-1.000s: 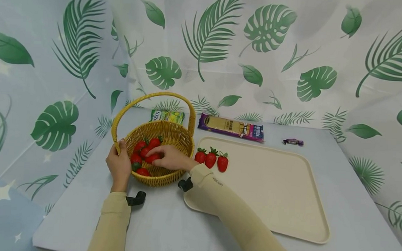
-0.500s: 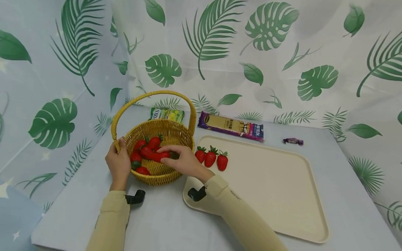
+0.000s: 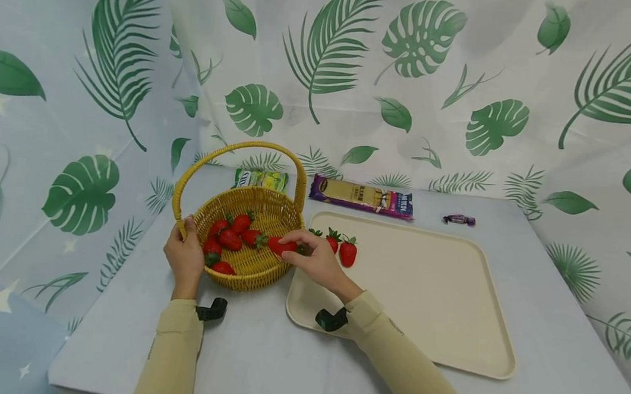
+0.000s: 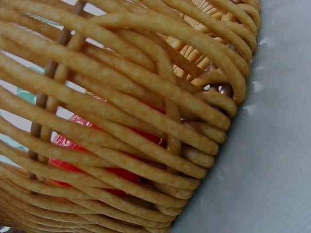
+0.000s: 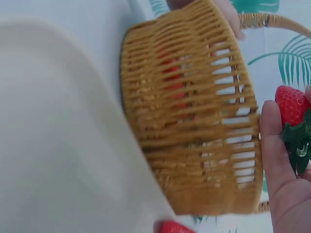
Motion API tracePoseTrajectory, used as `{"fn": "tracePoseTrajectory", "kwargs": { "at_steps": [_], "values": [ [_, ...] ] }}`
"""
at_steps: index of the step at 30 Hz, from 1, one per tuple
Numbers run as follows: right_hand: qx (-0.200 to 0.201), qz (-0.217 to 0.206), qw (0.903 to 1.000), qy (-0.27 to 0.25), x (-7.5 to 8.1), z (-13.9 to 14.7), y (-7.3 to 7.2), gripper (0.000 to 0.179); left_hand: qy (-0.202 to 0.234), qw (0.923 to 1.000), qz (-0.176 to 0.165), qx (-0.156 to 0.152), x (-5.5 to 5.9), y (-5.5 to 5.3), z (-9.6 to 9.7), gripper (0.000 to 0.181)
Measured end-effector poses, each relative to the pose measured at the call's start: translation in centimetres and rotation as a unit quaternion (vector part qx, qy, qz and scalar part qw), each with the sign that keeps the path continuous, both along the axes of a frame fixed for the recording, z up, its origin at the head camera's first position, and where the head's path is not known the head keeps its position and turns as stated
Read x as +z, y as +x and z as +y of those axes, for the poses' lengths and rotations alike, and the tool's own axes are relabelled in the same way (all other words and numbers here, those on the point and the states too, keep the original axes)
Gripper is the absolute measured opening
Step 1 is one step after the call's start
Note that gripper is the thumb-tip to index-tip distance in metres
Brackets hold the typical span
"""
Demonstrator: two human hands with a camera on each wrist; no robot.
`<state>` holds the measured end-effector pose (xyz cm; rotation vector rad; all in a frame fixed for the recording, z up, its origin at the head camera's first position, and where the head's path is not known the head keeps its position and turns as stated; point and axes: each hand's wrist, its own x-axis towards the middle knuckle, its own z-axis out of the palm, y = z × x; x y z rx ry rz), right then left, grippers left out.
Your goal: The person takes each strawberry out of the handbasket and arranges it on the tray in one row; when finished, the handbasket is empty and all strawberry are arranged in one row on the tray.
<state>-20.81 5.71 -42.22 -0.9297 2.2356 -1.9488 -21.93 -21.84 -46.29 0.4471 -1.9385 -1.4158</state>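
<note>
In the head view my right hand (image 3: pixel 320 261) pinches a strawberry (image 3: pixel 281 246) between thumb and fingers, over the right rim of the yellow wicker basket (image 3: pixel 249 283). The right wrist view shows that strawberry (image 5: pixel 291 104) with its green leaves toward the palm. My left hand (image 3: pixel 185 255) grips the basket at its left rim, by the foot of the handle. Several strawberries (image 3: pixel 230 239) lie inside the basket, mostly on its left side. Through the weave in the left wrist view, red fruit (image 4: pixel 73 145) shows behind the basket wall (image 4: pixel 121 87).
A beige tray (image 3: pixel 412 297) lies right of the basket. Strawberries (image 3: pixel 347 253) sit at its upper left, partly behind my right hand. Along the back are a green packet (image 3: pixel 263 180), a long purple packet (image 3: pixel 362 197) and a small wrapped candy (image 3: pixel 459 219).
My right hand has lifted a strawberry from among those in the basket and carried it right, to the rim by the tray. My left hand keeps its hold on the basket.
</note>
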Motion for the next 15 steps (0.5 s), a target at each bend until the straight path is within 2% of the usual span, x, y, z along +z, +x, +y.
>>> {"fn": "tracePoseTrajectory", "kwargs": {
  "at_steps": [4, 11, 15],
  "values": [
    [-0.014, -0.007, 0.9998, 0.009, 0.9, 1.1, 0.9, 0.023, -0.001, 1.0000, 0.002, 0.004, 0.1, 0.0, 0.1, 0.051],
    [-0.048, -0.039, 0.9980, 0.014, 0.1, 3.0, 0.4, 0.028, -0.005, 1.0000, 0.002, 0.004, 0.1, 0.0, 0.0, 0.052],
    [-0.079, -0.043, 0.9959, 0.005, -0.6, 4.4, -0.2, 0.027, -0.006, 1.0000, 0.000, -0.001, -0.1, -0.1, 0.0, 0.054]
  ]
}}
